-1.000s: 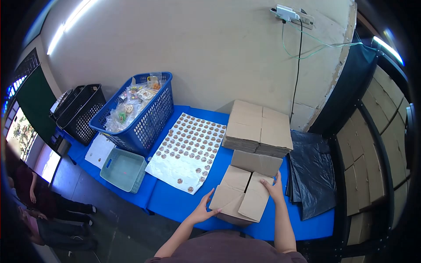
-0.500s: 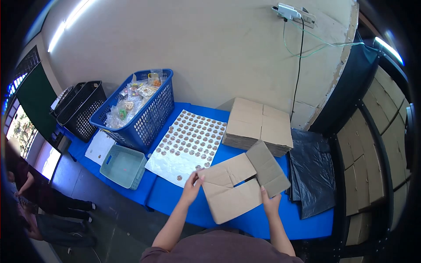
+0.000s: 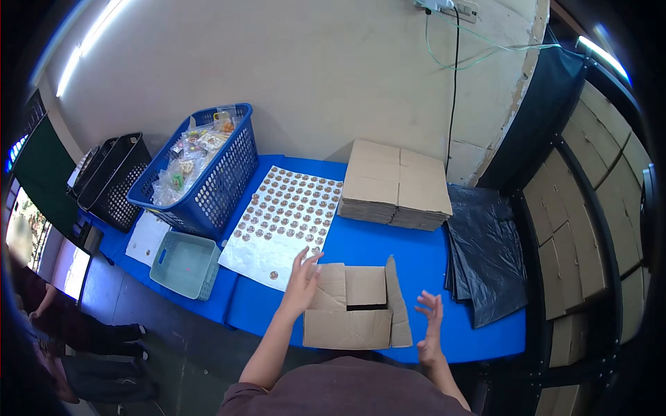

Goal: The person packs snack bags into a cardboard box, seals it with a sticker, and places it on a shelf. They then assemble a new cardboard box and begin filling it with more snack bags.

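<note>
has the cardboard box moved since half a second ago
Yes. The cardboard box was tilted up off the table, close by the flat cardboard stack; it now stands upright, flaps open, nearer the table's front edge.

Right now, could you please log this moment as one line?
left hand: open, on cardboard box flap | right hand: open, beside box | box: upright, open-topped, on blue table

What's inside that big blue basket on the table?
The blue basket is heaped with small clear plastic packets holding colourful items, too small to identify. Whatever lies beneath the top layer is covered.
</note>
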### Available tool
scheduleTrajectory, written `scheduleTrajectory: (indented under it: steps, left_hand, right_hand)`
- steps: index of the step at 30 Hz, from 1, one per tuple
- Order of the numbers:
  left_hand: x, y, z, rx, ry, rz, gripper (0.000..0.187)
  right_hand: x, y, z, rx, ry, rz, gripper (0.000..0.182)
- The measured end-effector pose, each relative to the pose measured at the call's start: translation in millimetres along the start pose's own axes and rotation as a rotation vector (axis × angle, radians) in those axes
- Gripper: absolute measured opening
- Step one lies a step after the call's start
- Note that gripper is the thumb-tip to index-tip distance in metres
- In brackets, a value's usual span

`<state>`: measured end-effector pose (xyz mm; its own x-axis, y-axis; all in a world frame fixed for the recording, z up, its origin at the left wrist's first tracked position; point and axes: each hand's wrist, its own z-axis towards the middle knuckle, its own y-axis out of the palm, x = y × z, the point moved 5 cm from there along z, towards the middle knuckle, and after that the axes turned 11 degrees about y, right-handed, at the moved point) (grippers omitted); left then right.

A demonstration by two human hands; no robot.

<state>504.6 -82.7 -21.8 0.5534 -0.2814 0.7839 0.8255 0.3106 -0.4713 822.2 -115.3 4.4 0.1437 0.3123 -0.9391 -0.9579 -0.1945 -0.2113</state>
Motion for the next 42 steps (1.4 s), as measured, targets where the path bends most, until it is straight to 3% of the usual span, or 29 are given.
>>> scheduleTrajectory:
  steps: [2,5,7,10,11,13,16,19,21,23,25,26,27,28,30,33,35,37,39,42]
  left_hand:
    - [12.5,-21.5,13.3,0.002,0.017,-0.027,0.034]
    - [49.5,-45.0,24.4,0.034,0.007,-0.104,0.036]
    - [76.3,-37.3,26.4,-0.024,0.110,-0.006,0.040]
    - [90.6,17.0,7.9,-0.406,0.181,0.142,0.073]
    - [90.1,30.0,2.0,-0.400,0.180,0.144,0.073]
    - [81.2,67.0,-12.1,-0.631,0.326,0.210,0.093]
    - [58.3,89.1,-17.0,-0.693,0.270,0.315,0.101]
    - [59.6,84.5,-13.0,-0.654,0.216,0.410,0.100]
    - [54.8,86.3,-13.0,-0.629,0.214,0.463,0.095]
    - [49.5,90.4,-13.1,-0.596,0.213,0.512,0.090]
    - [46.1,88.1,-12.8,-0.468,0.236,0.482,0.069]
    - [41.9,86.9,-10.5,-0.467,0.235,0.483,0.069]
    - [37.5,81.2,-5.1,-0.373,0.190,0.295,0.059]
    - [33.5,75.4,-1.5,-0.280,0.143,0.108,0.050]
    - [36.3,68.2,1.3,-0.242,0.112,0.039,0.046]
    - [39.7,59.4,5.2,-0.192,0.067,-0.047,0.043]
    - [34.2,57.8,6.0,-0.249,-0.081,-0.151,0.044]
    - [27.2,59.7,4.9,-0.260,-0.098,-0.193,0.045]
    - [20.9,67.5,14.0,-0.256,-0.081,-0.252,0.045]
    - [11.9,70.1,12.6,-0.249,-0.051,-0.258,0.048]
  right_hand:
    - [-15.5,-9.4,12.8,0.041,-0.019,0.019,0.102]
    - [-28.5,-17.9,32.2,0.073,0.004,0.060,0.094]
    - [-29.4,-16.0,44.3,0.039,0.069,-0.048,0.084]
    - [-24.9,-3.2,62.6,0.000,0.111,-0.110,0.075]
    - [-21.7,1.8,67.4,-0.004,0.106,-0.110,0.075]
    - [-14.4,16.5,76.1,-0.117,0.149,-0.050,0.073]
    - [-17.5,34.1,76.9,-0.204,0.189,-0.117,0.077]
    - [-8.1,44.6,73.8,-0.322,0.235,-0.163,0.087]
    - [-4.7,51.8,71.6,-0.328,0.269,0.062,0.094]
    - [-7.9,58.9,70.3,-0.341,0.261,0.073,0.097]
    - [-10.7,65.4,69.6,-0.332,0.267,0.075,0.101]
    - [-24.4,66.6,69.6,-0.348,0.291,0.059,0.099]
    - [-20.8,69.8,66.9,-0.349,0.290,0.060,0.099]
    - [-14.7,74.8,60.5,-0.380,0.242,-0.084,0.096]
    - [-23.9,83.3,52.0,-0.413,0.157,-0.381,0.090]
    - [-32.0,83.5,45.9,-0.440,0.142,-0.401,0.085]
    - [-27.1,84.1,40.9,-0.534,0.128,-0.436,0.083]
    - [-21.1,92.6,29.0,-0.622,0.112,-0.476,0.081]
    - [-11.9,106.0,10.3,-0.608,-0.024,-0.824,0.077]
    - [-6.1,99.2,20.6,-0.582,-0.015,-0.790,0.069]
